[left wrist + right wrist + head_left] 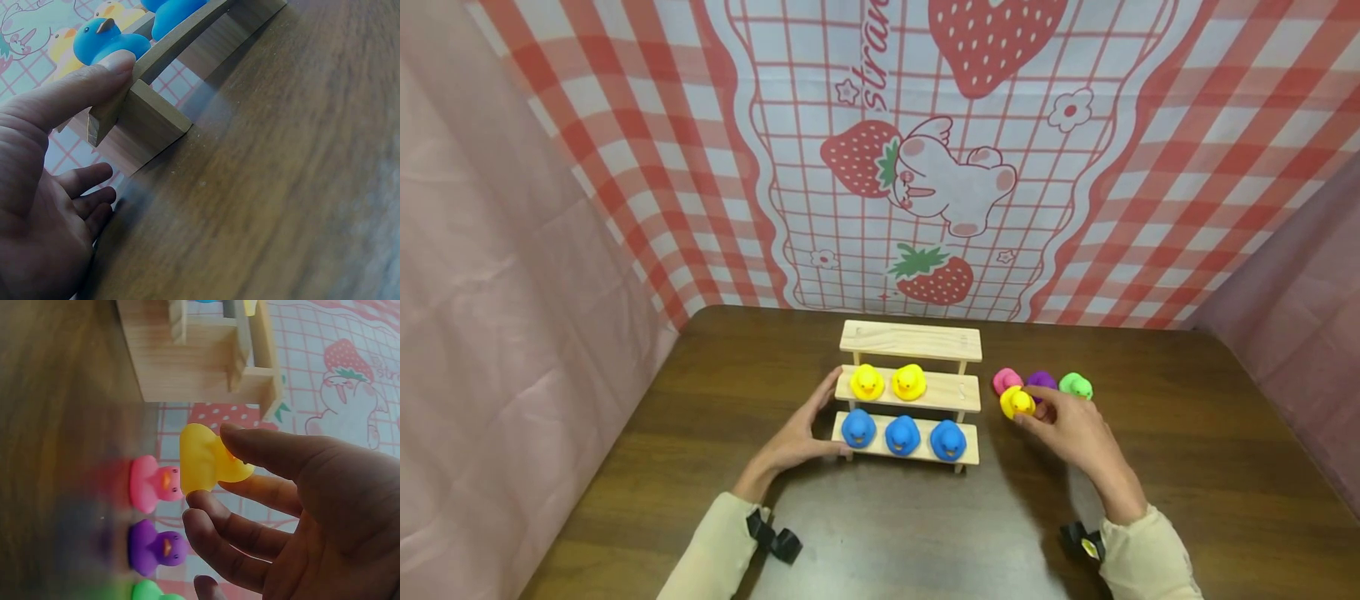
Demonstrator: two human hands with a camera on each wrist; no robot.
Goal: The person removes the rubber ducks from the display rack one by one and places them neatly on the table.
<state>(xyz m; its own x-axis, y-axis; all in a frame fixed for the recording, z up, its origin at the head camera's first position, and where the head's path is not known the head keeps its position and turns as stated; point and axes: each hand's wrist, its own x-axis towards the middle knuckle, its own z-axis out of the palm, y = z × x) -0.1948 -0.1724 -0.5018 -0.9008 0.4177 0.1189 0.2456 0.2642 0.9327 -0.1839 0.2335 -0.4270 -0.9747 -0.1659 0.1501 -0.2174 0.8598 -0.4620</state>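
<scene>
Brown table (880,525), lower centre: a rack (910,342) holds five ducks (902,436); spread left hand (796,435) touches it, right hand (1075,429) pinches a yellow duck (1015,404).

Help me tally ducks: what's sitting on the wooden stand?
On the bottom shelf, three blue ducks; on the middle shelf, two yellow ducks. The wood directly beneath them is covered.

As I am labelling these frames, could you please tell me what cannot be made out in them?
Head view: part of the purple rubber duck, hidden by the right hand holding a yellow rubber duck.
Right wrist view: the rest of the green rubber duck, cut off by the bottom edge.
Left wrist view: upper part of the right-hand blue rubber duck, cut off by the top edge.
</scene>
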